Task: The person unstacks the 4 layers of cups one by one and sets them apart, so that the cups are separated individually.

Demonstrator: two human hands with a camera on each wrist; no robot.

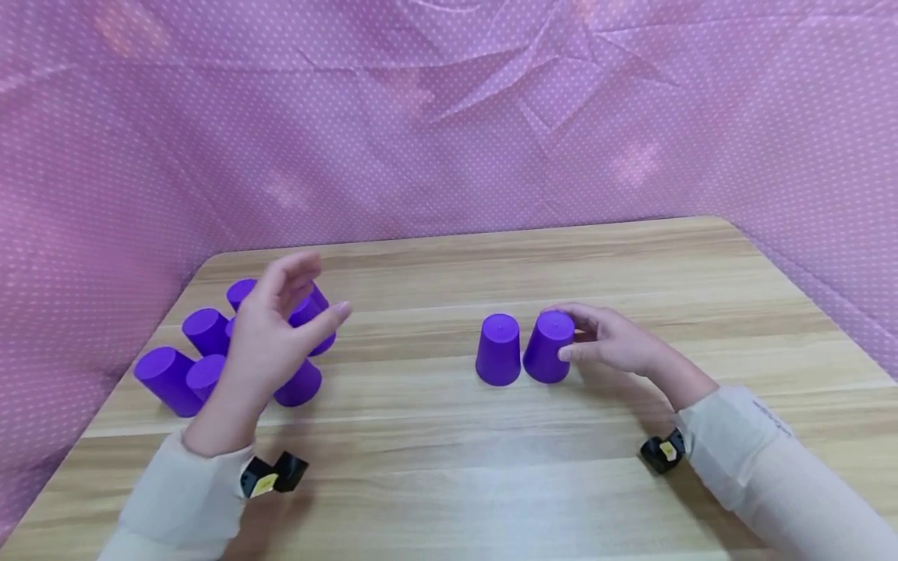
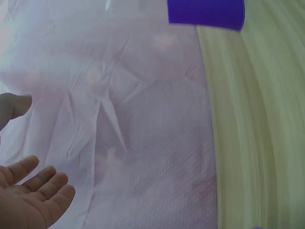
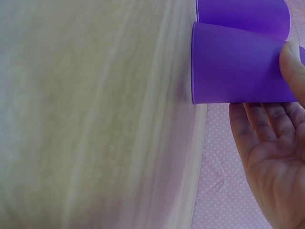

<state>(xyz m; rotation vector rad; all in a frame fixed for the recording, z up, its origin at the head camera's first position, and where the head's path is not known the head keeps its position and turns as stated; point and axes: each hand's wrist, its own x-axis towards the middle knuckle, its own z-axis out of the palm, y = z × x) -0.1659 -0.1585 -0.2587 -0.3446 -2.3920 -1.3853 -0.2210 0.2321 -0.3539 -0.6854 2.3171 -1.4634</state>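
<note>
Two purple cups stand upside down side by side on the table's right half. My right hand (image 1: 610,339) holds the right one, a purple cup (image 1: 546,354), thumb on its near side and fingers behind. The right wrist view shows the thumb (image 3: 291,67) against that cup's wall. Just left of it, almost touching, is the other purple cup (image 1: 498,354). Over a cluster of upside-down purple cups (image 1: 164,374) at the left, my left hand (image 1: 270,335) hovers with fingers loosely bent and nothing in its grasp. It hides part of the cluster.
The wooden table (image 1: 421,467) has rounded far corners. Pink dotted cloth (image 1: 449,140) hangs behind it and along both sides. A small black device (image 1: 662,453) sits at the right cuff, and another black device (image 1: 273,474) at the left.
</note>
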